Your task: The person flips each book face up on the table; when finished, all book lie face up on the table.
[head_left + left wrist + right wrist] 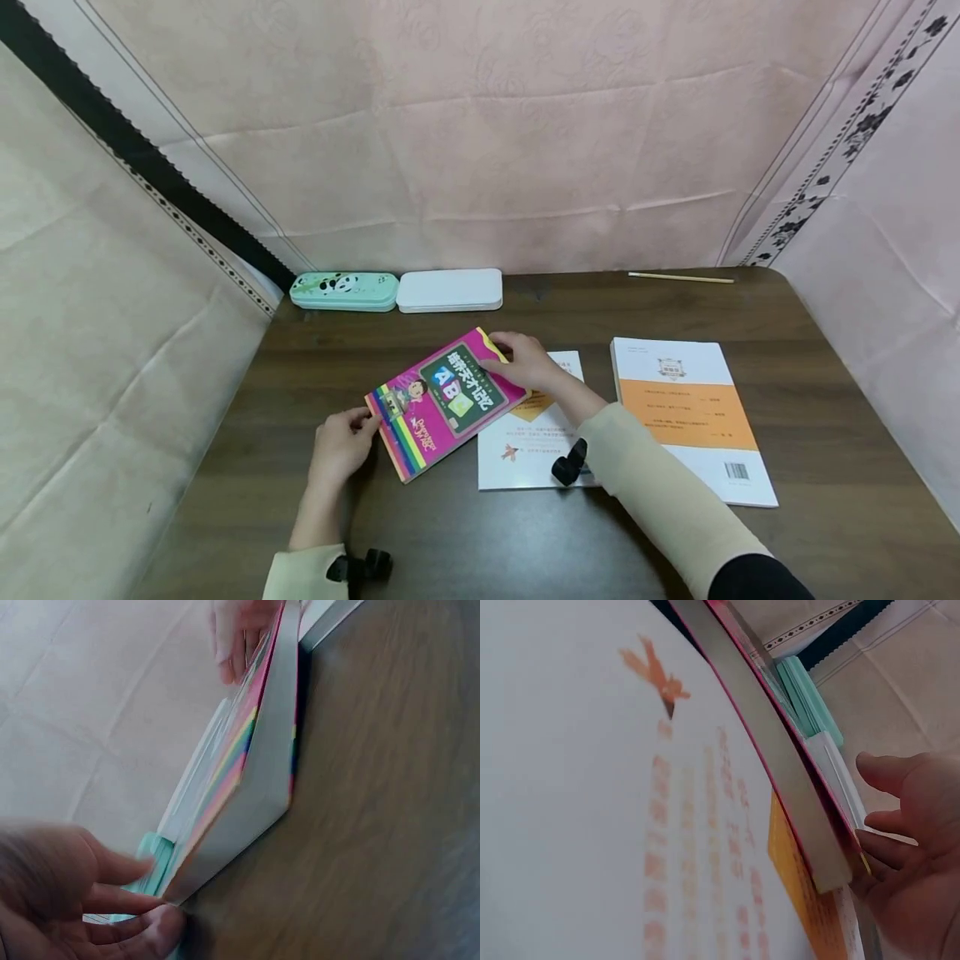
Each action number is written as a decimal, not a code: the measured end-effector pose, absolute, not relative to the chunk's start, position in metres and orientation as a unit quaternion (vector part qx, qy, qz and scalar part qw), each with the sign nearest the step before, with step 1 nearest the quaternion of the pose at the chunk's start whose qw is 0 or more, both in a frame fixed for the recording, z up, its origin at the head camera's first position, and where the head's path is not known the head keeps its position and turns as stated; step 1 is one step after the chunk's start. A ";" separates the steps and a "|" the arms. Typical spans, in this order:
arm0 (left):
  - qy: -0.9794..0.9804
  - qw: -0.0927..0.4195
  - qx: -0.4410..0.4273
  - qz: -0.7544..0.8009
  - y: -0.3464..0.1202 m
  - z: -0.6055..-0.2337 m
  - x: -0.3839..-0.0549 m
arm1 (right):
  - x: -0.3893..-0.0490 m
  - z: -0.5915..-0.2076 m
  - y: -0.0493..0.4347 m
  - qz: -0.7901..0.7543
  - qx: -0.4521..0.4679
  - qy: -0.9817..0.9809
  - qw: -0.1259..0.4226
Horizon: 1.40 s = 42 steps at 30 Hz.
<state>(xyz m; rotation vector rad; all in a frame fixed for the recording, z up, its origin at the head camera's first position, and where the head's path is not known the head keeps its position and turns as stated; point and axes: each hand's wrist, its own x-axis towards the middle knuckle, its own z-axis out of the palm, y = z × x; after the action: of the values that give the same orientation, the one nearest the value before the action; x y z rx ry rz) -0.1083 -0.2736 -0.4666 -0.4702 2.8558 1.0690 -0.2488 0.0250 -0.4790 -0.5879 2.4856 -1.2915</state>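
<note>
the pink book (pixel 442 400) lies slantwise about the middle of the surface (pixel 420 542), one corner toward eight o'clock and the opposite one toward two. its near right edge overlaps a white booklet (pixel 525 467) at four o'clock, so that side is crowded. at three o'clock, past the booklet and a narrow strip of wood, is a white book (pixel 690 417) with an orange band. the far corner comes close to a white case (pixel 450 292) at twelve o'clock, with a green pencil case (pixel 345 292) just beside it at eleven. the freest wood lies toward six, with more at ten; a thin stick (pixel 681 277) sits by the back edge at two.

the left hand (pixel 343 442) pinches the eight-o'clock corner between thumb and fingertips. the right hand (pixel 525 362) is at the two-o'clock corner, fingers loose against the edge and thumb off the cover in the right wrist view. whether the book is lifted, i cannot tell.

the surface is dark brown wood with a dull sheen toward six. pale creased cloth (pixel 525 150) hangs at twelve, meeting the back edge, with more at nine and three; a black band (pixel 150 150) slants down at ten, a floral strip (pixel 862 133) at one.
</note>
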 end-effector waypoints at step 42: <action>0.962 0.088 0.013 0.257 -0.286 -0.461 -0.088 | -0.232 -0.474 0.041 -0.279 -0.250 0.925 0.069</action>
<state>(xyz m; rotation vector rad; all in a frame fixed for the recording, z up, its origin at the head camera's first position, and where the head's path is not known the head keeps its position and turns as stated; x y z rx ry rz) -0.0879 -0.2860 -0.4606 0.0374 2.8648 0.7641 -0.2319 0.0411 -0.4744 -0.7517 2.7839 -0.8397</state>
